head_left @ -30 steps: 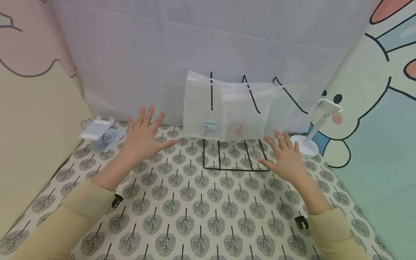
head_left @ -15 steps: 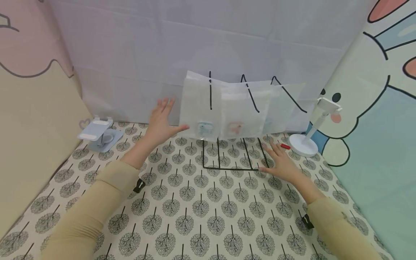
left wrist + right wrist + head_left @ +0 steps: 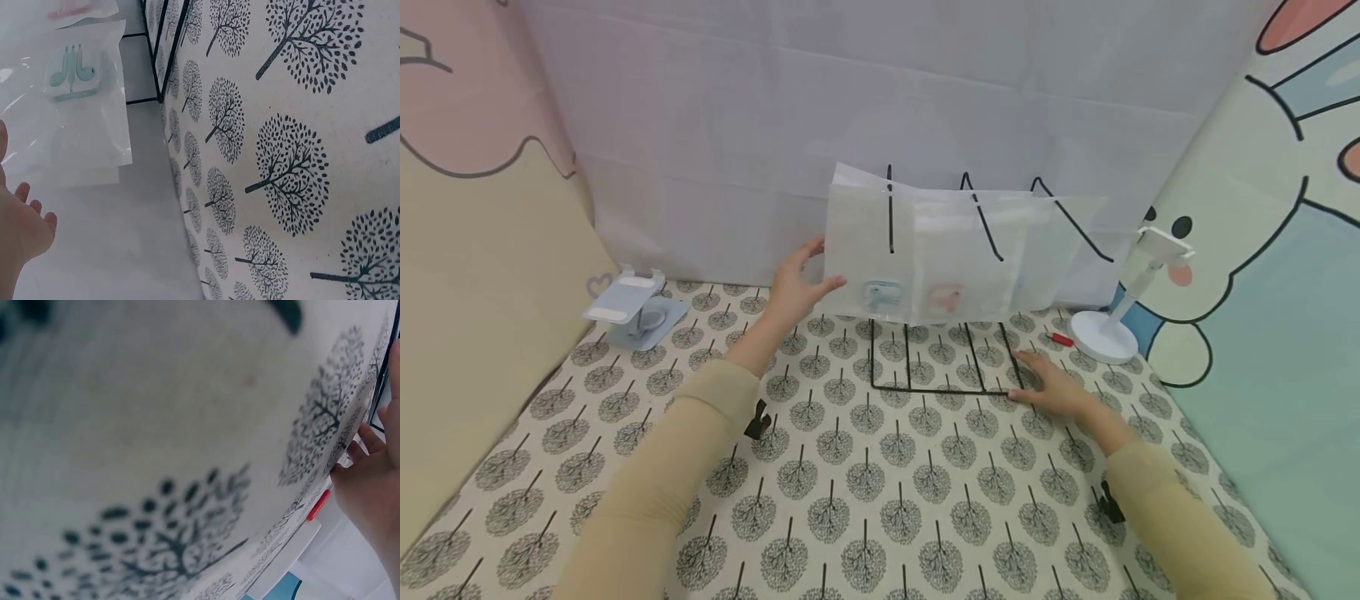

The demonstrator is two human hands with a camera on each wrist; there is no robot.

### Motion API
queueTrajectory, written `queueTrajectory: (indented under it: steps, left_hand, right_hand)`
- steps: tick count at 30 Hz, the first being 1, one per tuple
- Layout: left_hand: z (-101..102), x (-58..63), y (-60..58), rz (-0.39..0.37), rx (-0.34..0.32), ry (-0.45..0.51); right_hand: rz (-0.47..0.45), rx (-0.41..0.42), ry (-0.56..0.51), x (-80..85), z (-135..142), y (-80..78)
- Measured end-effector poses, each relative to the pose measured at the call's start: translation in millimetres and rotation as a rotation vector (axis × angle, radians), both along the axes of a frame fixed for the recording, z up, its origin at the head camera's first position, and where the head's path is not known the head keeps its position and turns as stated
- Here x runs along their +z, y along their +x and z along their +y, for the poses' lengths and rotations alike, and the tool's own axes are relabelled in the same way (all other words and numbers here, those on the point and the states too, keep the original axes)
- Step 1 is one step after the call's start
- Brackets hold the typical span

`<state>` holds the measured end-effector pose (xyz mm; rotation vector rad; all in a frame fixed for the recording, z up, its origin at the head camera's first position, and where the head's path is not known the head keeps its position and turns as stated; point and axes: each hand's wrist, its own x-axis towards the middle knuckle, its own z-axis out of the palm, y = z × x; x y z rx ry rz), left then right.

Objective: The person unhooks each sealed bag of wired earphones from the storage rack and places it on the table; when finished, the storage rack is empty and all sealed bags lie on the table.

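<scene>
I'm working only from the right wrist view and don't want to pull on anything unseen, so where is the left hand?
Observer: The left hand is at the left edge of a see-through bag on the black wire rack; I can't tell whether it grips it.

Operator: What's in that bag?

Observer: Blue-green earphones, as the left wrist view shows.

Operator: Anything standing farther left?

Observer: Yes, a light-blue stand on the patterned cloth, in the head view.

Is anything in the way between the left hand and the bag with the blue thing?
Nothing visible is. The left hand is at the edge of the bag, thumb showing in front. I can't tell if they touch.
</scene>
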<state>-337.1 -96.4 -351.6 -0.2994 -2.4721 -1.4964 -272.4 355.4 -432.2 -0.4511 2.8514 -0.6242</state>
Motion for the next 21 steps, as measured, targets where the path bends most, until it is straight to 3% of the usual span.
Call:
queueTrajectory:
  steps: [8, 15, 21]
  left_hand:
    - [11, -12.1, -5.6, -0.045, 0.041, 0.138]
    - [18, -16.7, 2.5, -0.027, 0.047, 0.212]
    - [19, -17.1, 10.5, -0.012, 0.066, 0.24]
  right_hand:
    - [-0.028, 0.031, -0.023, -0.3, 7, -2.8]
    - [-0.074, 0.048, -0.037, 5.1, 11, -5.0]
    - [-0.061, 0.034, -0.019, 7.9, 12, -2.7]
